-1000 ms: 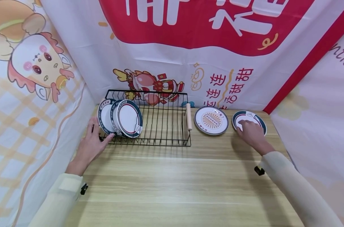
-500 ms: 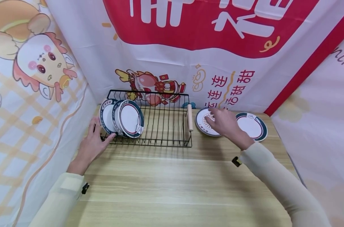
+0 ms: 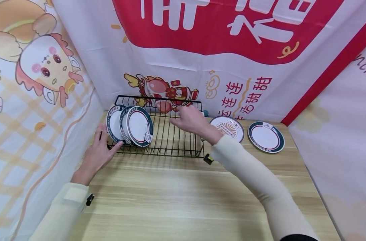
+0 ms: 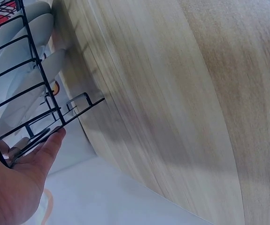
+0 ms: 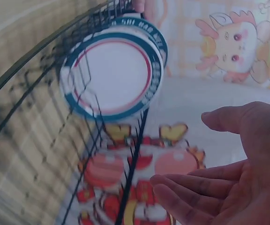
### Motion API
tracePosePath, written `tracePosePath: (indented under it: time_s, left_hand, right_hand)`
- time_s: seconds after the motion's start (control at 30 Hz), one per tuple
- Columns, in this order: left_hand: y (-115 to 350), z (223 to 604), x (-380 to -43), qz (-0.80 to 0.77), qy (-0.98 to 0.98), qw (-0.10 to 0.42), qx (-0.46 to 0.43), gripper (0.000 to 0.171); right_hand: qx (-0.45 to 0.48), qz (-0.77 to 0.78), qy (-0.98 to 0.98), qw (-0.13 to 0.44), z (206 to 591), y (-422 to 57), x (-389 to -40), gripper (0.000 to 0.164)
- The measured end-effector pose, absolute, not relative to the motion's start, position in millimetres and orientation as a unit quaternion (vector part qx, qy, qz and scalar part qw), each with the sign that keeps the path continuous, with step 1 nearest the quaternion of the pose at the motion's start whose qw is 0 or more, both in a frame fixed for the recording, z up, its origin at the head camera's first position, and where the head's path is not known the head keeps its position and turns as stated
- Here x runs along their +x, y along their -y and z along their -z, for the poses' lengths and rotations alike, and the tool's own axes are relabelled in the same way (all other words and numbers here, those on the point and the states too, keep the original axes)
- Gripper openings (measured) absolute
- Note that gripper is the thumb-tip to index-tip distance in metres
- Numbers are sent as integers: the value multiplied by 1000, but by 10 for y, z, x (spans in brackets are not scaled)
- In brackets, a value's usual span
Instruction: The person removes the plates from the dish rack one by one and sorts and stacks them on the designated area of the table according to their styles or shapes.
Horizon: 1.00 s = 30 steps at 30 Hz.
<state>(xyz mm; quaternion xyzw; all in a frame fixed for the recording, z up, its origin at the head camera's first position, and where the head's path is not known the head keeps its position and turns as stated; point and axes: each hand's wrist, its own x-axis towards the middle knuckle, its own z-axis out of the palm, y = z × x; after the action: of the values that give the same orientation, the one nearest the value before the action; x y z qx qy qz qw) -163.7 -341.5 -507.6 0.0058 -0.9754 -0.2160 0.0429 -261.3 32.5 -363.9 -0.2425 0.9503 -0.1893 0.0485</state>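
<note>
A black wire dish rack (image 3: 165,155) stands at the back of the table. Three white plates with green rims lean upright in its left end, the frontmost plate (image 3: 138,126) facing right. My left hand (image 3: 98,151) grips the rack's left end; in the left wrist view its thumb and fingers (image 4: 52,143) lie about the wire corner. Over the rack's right half hovers my right hand (image 3: 193,122), holding nothing. In the right wrist view, that hand (image 5: 238,173) has its fingers loosely spread, apart from the plates.
Right of the rack, a plate with an orange sunburst (image 3: 229,128) lies on the table, partly covered by my right forearm. Farther right lies a green-rimmed plate (image 3: 265,137). Printed cloth (image 3: 171,60) hangs behind and on both sides. Wood tabletop (image 3: 159,197) extends in front.
My right hand has moved left from the green-rimmed plate, past the sunburst plate, to above the rack. Both those plates still lie on the table. The left hand has stayed on the rack.
</note>
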Motion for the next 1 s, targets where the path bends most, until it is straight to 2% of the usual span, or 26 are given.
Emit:
tracePosePath:
  time_s: [0.23,0.47,0.73,1.0]
  left_hand:
    - [3432,5037,-1635,209,977,37,3,106]
    - [3440,5032,-1649,205,978,33,-1,106]
    - [3450,5043,-1645,204,978,39,0,104]
    - [3414,5044,-1633,208,977,38,1,104]
  right_hand:
    - [-229,198,-945,123,3754,339,-2696,61]
    - [-227,183,-944,151,3980,864,-2713,54]
    - [-232,148,-953,125,4127,1274,-2623,51]
    - [-222,119,-962,108,4248,1445,-2559,51]
